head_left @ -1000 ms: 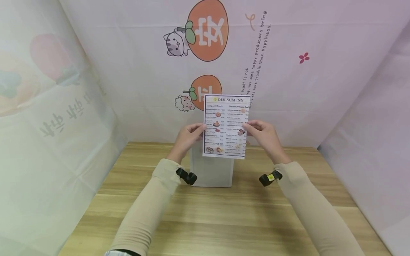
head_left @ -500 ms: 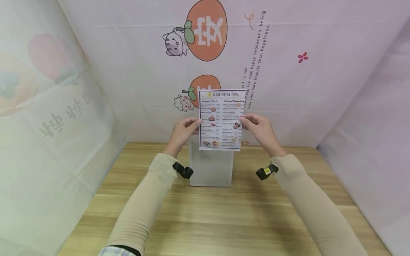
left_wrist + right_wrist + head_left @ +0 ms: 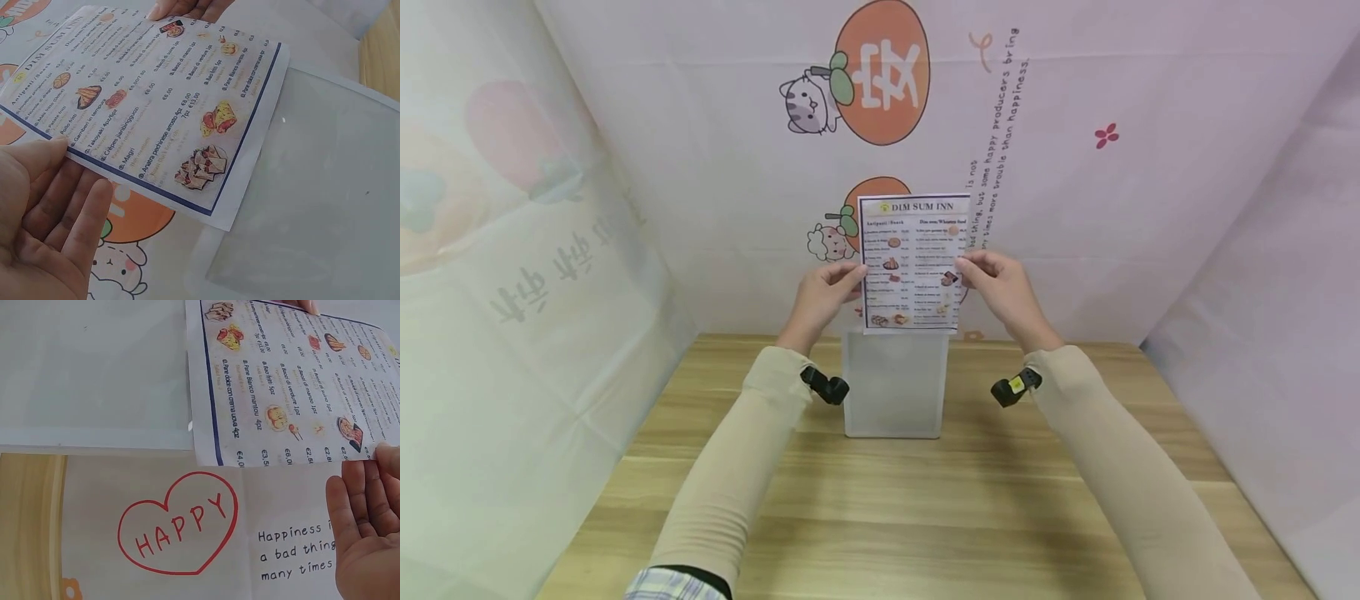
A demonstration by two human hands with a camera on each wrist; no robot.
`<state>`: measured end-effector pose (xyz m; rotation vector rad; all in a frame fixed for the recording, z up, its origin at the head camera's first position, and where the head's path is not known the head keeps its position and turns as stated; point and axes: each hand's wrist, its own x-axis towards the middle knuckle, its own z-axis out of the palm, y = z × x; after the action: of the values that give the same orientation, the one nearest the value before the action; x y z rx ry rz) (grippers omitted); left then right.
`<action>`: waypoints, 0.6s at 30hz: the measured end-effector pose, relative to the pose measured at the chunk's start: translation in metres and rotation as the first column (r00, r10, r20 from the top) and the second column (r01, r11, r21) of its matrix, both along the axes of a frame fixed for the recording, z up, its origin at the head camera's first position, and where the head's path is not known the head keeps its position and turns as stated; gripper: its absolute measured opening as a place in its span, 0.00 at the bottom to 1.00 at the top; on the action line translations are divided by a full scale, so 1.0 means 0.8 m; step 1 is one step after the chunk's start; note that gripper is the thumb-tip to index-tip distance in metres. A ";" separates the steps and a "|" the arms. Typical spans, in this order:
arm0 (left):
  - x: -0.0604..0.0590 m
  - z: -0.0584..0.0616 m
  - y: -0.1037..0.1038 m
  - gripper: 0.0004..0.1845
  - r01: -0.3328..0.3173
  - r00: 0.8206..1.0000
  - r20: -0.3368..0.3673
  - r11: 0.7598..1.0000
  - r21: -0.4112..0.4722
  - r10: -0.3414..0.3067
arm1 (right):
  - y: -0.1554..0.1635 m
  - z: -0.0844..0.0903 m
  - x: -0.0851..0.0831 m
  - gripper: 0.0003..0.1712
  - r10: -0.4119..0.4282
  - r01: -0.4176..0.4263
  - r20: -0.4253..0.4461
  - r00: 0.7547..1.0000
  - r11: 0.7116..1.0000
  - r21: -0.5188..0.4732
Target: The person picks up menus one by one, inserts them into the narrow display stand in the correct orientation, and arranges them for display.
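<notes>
A printed "DIM SUM INN" menu sheet (image 3: 913,265) hangs upright between both hands. My left hand (image 3: 820,302) pinches its left edge between thumb and fingers, and my right hand (image 3: 1006,298) does the same at the right edge. Directly below, a pale rectangular display holder (image 3: 895,387) with a clear front and white rim stands on the table. The left wrist view shows the menu's bottom edge (image 3: 247,169) lying across the holder's top rim; whether they touch I cannot tell. The holder's upper edge is partly hidden by the sheet.
The wooden table (image 3: 880,517) reaches back to a printed cloth wall (image 3: 737,167) with fruit and animal drawings. Cloth walls also stand at the left (image 3: 512,375) and right (image 3: 1262,292). A black camera (image 3: 825,387) sits on the left wrist, another (image 3: 1017,387) on the right.
Both hands have raised the menu and shifted it slightly left, exposing more of the holder below. The grip on its two side edges is unchanged, and the holder stays in place.
</notes>
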<state>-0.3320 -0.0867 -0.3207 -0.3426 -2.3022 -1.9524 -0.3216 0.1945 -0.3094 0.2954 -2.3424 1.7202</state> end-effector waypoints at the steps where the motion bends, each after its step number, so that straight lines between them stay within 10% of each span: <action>1: -0.001 0.001 0.000 0.18 -0.002 1.000 0.000 1.000 0.005 0.002 | -0.001 0.002 -0.001 0.26 0.001 -0.001 -0.004 1.000 1.000 0.001; 18: -0.003 0.018 -0.003 0.18 -0.032 0.999 0.000 0.999 0.013 0.032 | -0.008 0.017 -0.010 0.22 -0.008 0.007 -0.026 1.000 1.000 -0.013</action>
<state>-0.3344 -0.0890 -0.3059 -0.3030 -2.2793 -1.9513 -0.3293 0.1879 -0.2959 0.3042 -2.3109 1.7170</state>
